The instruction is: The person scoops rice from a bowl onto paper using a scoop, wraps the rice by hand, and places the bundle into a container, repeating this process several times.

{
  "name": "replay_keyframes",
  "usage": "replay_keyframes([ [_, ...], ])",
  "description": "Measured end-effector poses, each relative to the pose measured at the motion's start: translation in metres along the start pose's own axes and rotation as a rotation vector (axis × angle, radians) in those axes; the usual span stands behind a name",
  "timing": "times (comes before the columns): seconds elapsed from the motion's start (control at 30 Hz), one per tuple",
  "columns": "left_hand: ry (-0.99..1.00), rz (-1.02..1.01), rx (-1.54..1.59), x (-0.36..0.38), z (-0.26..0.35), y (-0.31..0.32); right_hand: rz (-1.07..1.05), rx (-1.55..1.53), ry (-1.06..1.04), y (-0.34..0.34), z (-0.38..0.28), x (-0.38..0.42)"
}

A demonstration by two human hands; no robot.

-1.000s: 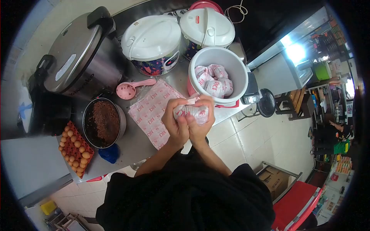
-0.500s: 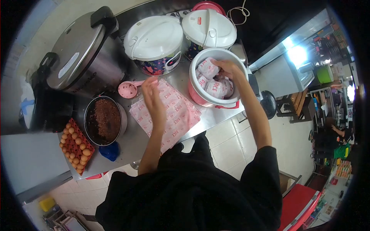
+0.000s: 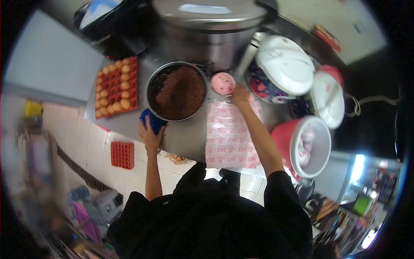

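My right hand is closed around the handle of a pink scoop, whose bowl has brown grains stuck in it. Below that hand lies a stack of printed wrapping paper, partly covered by my forearm. My left hand has its fingers spread at a crumpled blue thing by the counter's front edge. Between my hands stands a round metal pot of reddish-brown cooked rice. Wrapped bundles sit inside a pink-and-white tub to the right.
A red tray of eggs stands left of the pot. Behind is a large steel cooker. Two white-lidded containers stand at the back right. Another red egg tray lies on the floor.
My view has turned left. My right hand has left the bundles in the tub and gone to the scoop. The left hand has moved from above the paper to the blue thing.
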State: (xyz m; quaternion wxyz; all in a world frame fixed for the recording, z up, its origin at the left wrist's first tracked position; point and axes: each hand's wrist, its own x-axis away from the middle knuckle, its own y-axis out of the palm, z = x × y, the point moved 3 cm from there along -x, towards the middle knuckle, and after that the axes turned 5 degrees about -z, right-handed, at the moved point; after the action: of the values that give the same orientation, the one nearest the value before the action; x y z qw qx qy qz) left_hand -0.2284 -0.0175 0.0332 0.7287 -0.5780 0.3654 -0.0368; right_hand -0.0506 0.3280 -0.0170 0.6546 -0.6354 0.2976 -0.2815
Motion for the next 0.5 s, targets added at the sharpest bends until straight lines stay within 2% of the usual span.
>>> replay_keyframes([
  [0.07,0.102,-0.277,0.065,0.001,-0.021,0.027,-0.180,0.041,-0.041,0.007,0.008,-0.010],
  [0.1,0.069,-0.290,0.055,-0.003,-0.032,0.033,-0.268,0.004,-0.047,-0.010,0.011,-0.005],
  [0.17,-0.422,-0.541,0.642,0.007,-0.063,0.043,-0.302,-0.153,-0.160,-0.069,0.004,-0.001],
  [0.2,-0.580,-0.406,0.974,0.016,-0.067,0.032,-0.236,-0.200,-0.059,-0.108,-0.006,0.002],
  [0.23,-0.604,-0.402,0.976,0.019,-0.065,0.022,-0.177,-0.245,0.047,-0.142,-0.019,0.010],
  [0.27,-0.788,-0.452,1.337,0.024,-0.059,0.014,-0.191,-0.233,0.032,-0.172,-0.040,0.011],
  [0.3,-0.970,-0.485,1.699,0.031,-0.048,0.007,-0.218,-0.098,-0.098,-0.198,-0.067,0.014],
  [0.33,-0.999,-0.473,1.746,0.033,-0.031,0.006,-0.243,0.034,-0.228,-0.208,-0.090,0.018],
  [0.37,-1.020,-0.462,1.793,0.030,-0.010,0.006,-0.254,0.039,-0.239,-0.193,-0.107,0.015],
  [0.43,-0.868,-0.457,1.559,0.011,0.027,-0.022,-0.221,0.287,-0.283,-0.155,-0.134,0.003],
  [0.47,-0.872,-0.454,1.562,0.011,0.031,-0.018,-0.221,0.291,-0.287,-0.154,-0.142,0.003],
  [0.5,-0.891,-0.492,1.634,0.011,0.035,-0.015,-0.363,0.242,-0.423,-0.150,-0.152,0.005],
])
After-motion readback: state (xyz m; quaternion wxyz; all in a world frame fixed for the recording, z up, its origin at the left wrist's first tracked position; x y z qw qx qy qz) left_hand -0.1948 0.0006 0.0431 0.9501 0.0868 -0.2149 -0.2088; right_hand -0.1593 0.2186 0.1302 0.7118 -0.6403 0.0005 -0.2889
